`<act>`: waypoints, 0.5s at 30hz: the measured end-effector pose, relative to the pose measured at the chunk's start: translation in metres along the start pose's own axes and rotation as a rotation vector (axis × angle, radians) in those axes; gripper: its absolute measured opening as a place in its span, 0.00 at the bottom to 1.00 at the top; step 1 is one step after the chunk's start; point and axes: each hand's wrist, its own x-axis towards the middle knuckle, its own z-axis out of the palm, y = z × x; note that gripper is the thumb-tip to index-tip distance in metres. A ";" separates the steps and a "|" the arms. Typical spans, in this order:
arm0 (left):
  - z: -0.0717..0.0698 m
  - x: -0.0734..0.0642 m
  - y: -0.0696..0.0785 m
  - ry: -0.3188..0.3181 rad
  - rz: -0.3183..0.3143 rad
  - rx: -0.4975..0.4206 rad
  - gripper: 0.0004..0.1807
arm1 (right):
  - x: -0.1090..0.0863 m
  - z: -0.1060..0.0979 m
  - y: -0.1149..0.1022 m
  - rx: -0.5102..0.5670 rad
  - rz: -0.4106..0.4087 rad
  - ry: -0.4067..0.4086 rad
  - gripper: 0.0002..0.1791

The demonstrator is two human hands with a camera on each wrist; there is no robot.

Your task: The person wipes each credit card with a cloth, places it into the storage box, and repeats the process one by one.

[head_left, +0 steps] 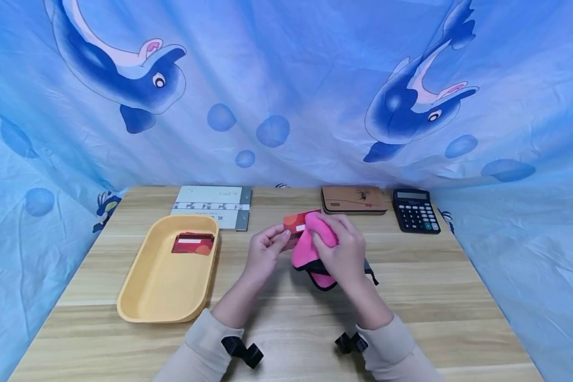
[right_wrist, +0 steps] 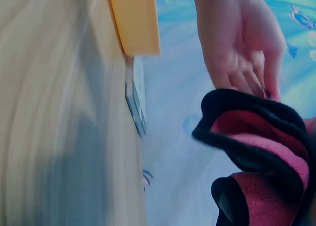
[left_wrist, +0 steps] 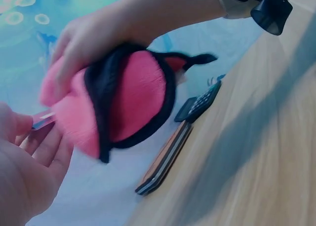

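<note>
My left hand [head_left: 263, 253] pinches a red-and-orange card [head_left: 293, 223] between thumb and fingers, above the middle of the table. Bunched in my right hand [head_left: 342, 248] is a pink fuzzy cloth [head_left: 305, 251] with black edging, pressed against the card's right side. In the left wrist view the cloth [left_wrist: 143, 95] hangs in folds below the right hand, and it covers part of the card [left_wrist: 43, 121]. From the right wrist, its black-trimmed folds [right_wrist: 247, 100] hide the left fingertips. More red cards [head_left: 193, 243] lie in the yellow tray [head_left: 172, 297] at left.
Behind the tray lies a pale grey notebook [head_left: 210, 201]. A brown wallet-like case [head_left: 354, 200] and a black calculator [head_left: 416, 211] lie along the table's back right. A blue dolphin-print curtain [head_left: 286, 79] hangs behind the wooden table [head_left: 410, 276].
</note>
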 end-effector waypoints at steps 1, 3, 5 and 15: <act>-0.001 0.000 0.000 0.008 0.002 -0.009 0.15 | 0.001 -0.001 0.001 -0.018 0.013 0.003 0.17; -0.002 0.000 0.001 0.001 0.020 0.000 0.15 | 0.002 -0.003 0.002 -0.039 0.027 0.006 0.17; 0.001 0.000 0.000 -0.014 0.046 0.042 0.15 | 0.003 0.000 0.000 -0.036 0.021 0.005 0.17; 0.008 -0.002 -0.007 -0.026 0.053 0.193 0.16 | -0.007 0.012 -0.008 0.036 -0.063 -0.044 0.16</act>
